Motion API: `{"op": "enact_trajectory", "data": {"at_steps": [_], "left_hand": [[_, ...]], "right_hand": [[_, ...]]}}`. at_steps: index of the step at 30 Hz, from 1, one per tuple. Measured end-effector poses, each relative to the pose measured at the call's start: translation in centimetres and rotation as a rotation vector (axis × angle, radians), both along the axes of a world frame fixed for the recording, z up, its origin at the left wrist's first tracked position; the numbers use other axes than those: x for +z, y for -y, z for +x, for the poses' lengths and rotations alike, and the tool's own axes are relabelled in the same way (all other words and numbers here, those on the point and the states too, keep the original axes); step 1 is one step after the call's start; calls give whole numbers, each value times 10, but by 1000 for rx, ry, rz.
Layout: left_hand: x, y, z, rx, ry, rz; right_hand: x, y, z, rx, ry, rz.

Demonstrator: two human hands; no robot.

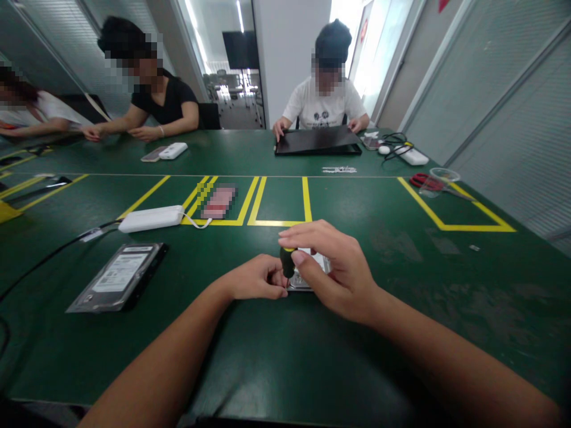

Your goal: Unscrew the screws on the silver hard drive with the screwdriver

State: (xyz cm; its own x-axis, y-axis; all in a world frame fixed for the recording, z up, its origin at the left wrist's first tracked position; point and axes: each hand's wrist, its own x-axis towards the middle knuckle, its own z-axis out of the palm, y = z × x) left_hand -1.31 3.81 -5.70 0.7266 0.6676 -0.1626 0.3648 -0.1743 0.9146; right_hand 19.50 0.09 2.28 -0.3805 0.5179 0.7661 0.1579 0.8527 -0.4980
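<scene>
My right hand (339, 267) is closed around the dark handle of a screwdriver (288, 261) with a yellow band near its top. The screwdriver stands almost upright, its tip low at the left end of a silver hard drive (306, 284) lying on the table. My left hand (259, 278) is curled at the drive's left edge, thumb and fingers gripping it close to the screwdriver tip. Much of the drive is hidden behind my right hand. Off to the left lies a second hard drive (120, 273) in a clear bag.
The green table (401, 333) carries yellow tape outlines. A white power bank (151, 219) with a cable lies at left, near a blurred phone (218, 202). Red-handled scissors (426, 181) and a clear plastic cup (441, 176) are at right. Across sits a person handling a black panel (319, 140).
</scene>
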Motion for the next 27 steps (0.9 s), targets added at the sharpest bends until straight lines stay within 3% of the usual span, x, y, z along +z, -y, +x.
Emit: {"op": "enact_trajectory", "data": {"at_steps": [27], "left_hand": [[11,1,2,0,-71,67]], "right_hand": [[0,0,-1,-56,-24,-19]]}}
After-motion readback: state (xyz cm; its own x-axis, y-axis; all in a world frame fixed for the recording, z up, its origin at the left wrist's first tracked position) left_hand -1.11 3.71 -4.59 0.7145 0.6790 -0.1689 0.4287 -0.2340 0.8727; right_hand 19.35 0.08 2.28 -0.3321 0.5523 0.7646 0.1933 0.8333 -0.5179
